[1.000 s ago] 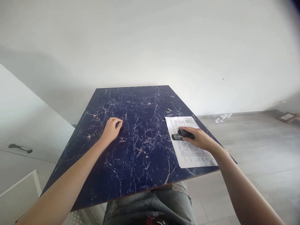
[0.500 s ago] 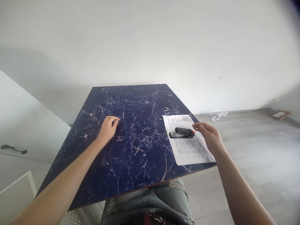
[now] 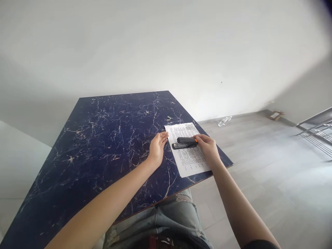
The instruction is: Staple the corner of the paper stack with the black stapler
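Observation:
A printed white sheet of paper (image 3: pixel 189 157) lies at the right edge of the dark blue marble table (image 3: pixel 103 145). A black stapler (image 3: pixel 184 142) with an orange rear end rests across the sheet. My right hand (image 3: pixel 207 148) sits on the paper with its fingertips at the stapler's orange end, fingers curled around that end. My left hand (image 3: pixel 157 148) lies on the table just left of the sheet, fingers stretched out and together, tips near the paper's left edge. It holds nothing.
A small metallic item (image 3: pixel 169 118) lies on the table behind the paper. On the grey floor to the right are a plastic bottle (image 3: pixel 224 121), a small cardboard piece (image 3: pixel 275 114) by the wall and a metal rack (image 3: pixel 317 129). My jeans (image 3: pixel 160 224) show below the table edge.
My left hand has slid right across the table to the paper's left edge. My right hand, which had let go of the stapler, is back at its orange end. The view turned right.

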{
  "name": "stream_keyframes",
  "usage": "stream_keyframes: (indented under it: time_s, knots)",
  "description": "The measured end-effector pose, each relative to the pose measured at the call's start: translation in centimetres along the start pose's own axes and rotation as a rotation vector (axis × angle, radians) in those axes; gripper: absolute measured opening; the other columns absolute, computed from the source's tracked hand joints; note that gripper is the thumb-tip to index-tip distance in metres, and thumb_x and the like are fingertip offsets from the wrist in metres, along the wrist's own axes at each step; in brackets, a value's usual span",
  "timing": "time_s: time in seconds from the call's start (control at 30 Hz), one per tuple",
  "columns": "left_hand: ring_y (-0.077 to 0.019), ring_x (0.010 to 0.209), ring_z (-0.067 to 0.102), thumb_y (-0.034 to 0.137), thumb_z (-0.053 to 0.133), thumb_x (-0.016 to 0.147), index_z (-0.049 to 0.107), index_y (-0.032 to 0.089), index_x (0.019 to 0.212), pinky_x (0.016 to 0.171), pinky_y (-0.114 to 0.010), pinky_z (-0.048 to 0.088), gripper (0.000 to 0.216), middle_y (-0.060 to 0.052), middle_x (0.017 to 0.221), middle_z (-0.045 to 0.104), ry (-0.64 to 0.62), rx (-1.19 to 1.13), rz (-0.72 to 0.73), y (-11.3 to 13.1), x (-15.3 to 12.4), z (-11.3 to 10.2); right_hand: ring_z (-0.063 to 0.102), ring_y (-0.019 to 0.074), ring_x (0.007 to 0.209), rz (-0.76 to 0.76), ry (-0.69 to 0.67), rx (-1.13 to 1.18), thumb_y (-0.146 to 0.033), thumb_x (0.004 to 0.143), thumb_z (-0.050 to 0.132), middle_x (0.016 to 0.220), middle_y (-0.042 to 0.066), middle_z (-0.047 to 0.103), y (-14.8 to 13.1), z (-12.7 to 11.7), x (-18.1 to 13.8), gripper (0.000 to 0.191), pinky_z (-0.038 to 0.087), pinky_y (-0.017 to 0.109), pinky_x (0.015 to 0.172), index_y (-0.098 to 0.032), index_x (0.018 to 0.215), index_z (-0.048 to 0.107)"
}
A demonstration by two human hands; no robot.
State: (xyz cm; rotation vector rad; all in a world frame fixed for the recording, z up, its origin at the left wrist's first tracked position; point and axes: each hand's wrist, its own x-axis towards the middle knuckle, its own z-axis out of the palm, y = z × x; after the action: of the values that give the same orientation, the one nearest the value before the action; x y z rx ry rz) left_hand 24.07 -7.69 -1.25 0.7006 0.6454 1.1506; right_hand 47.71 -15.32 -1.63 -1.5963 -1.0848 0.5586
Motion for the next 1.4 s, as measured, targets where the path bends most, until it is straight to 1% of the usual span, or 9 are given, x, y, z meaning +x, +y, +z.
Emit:
stream_keyframes:
  time_s: [0.13,0.27,0.43,0.53,0.63,0.77,0.87,1.0,1.4]
  knots:
    - [-0.0256,0.133,0.063,0.040,0.045,0.107,0.071,0.018,0.110,0.121,-0.045,0.041,0.034,-0.015,0.133,0.070,0.029,-0.047,-0.012,-1.0,0.7,0.6,0.072,0.0296,0.102,0.009,0.028,0.019,-0.056,0.088,0.068,0.103,0.010,0.080,-0.2,0.2,-0.3,0.041,0.056,0.042,0.093,-0.019,0.099,0.080]
    - [-0.0255,0.134,0.062,0.040,0.048,0.105,0.071,0.020,0.111,0.122,-0.046,0.041,0.031,-0.014,0.133,0.070,0.038,0.000,0.057,-1.0,0.5,0.2,0.071,0.0316,0.101,-0.002,0.050,-0.031,-0.056,0.089,0.065,0.102,0.010,0.080,-0.2,0.2,-0.2,0.040,0.055,0.044,0.092,-0.020,0.098,0.080]
    - [-0.0245,0.127,0.067,0.035,0.054,0.099,0.071,0.019,0.105,0.120,-0.046,0.043,0.024,-0.013,0.126,0.073,0.117,0.060,0.163,0.9,1.1,-0.7,0.069,0.0293,0.098,0.011,0.081,-0.091,-0.050,0.092,0.058,0.100,0.007,0.079,-1.2,1.6,-0.9,0.035,0.051,0.041,0.092,-0.021,0.095,0.078]
    - [-0.0247,0.123,0.069,0.034,0.056,0.096,0.070,0.019,0.103,0.118,-0.047,0.046,0.022,-0.014,0.122,0.074,0.144,0.109,0.239,3.7,2.0,-2.5,0.069,0.0285,0.098,0.015,0.043,-0.033,-0.047,0.094,0.056,0.100,0.007,0.079,-2.7,4.9,-2.3,0.033,0.050,0.039,0.091,-0.022,0.095,0.076]
    - [-0.0251,0.120,0.070,0.033,0.059,0.092,0.070,0.018,0.101,0.116,-0.047,0.047,0.020,-0.014,0.120,0.075,0.162,0.199,0.298,7.2,2.2,-6.2,0.070,0.0284,0.097,0.027,-0.031,0.047,-0.047,0.096,0.052,0.099,0.007,0.079,-4.6,9.9,-4.0,0.034,0.050,0.038,0.089,-0.022,0.097,0.076]
    - [-0.0261,0.118,0.072,0.037,0.058,0.092,0.070,0.016,0.099,0.115,-0.048,0.048,0.025,-0.016,0.119,0.076,0.264,0.293,0.310,11.0,0.7,-11.8,0.071,0.0267,0.095,0.021,-0.171,0.123,-0.046,0.098,0.052,0.099,0.004,0.079,-7.2,16.5,-5.9,0.033,0.050,0.037,0.087,-0.024,0.098,0.077]
    - [-0.0264,0.116,0.072,0.040,0.055,0.094,0.071,0.016,0.098,0.114,-0.048,0.050,0.028,-0.016,0.116,0.076,0.353,0.302,0.367,12.1,-0.8,-14.0,0.071,0.0264,0.094,0.020,-0.227,0.153,-0.042,0.096,0.054,0.099,0.005,0.080,-8.6,19.2,-6.6,0.032,0.050,0.036,0.085,-0.023,0.099,0.079]
    - [-0.0262,0.111,0.074,0.041,0.053,0.095,0.072,0.016,0.095,0.111,-0.047,0.052,0.031,-0.015,0.110,0.077,0.397,0.288,0.419,11.9,-1.5,-14.1,0.071,0.0275,0.088,0.002,-0.223,0.107,-0.044,0.096,0.055,0.094,0.005,0.081,-8.9,20.0,-6.7,0.035,0.050,0.037,0.082,-0.022,0.097,0.082]
    - [-0.0268,0.105,0.076,0.036,0.051,0.100,0.078,0.015,0.089,0.111,-0.049,0.052,0.035,-0.015,0.102,0.080,0.356,0.216,0.328,11.4,-1.4,-14.4,0.072,0.0290,0.087,-0.006,-0.215,0.098,-0.048,0.096,0.060,0.094,0.007,0.081,-8.2,19.9,-6.6,0.037,0.051,0.037,0.079,-0.019,0.100,0.083]
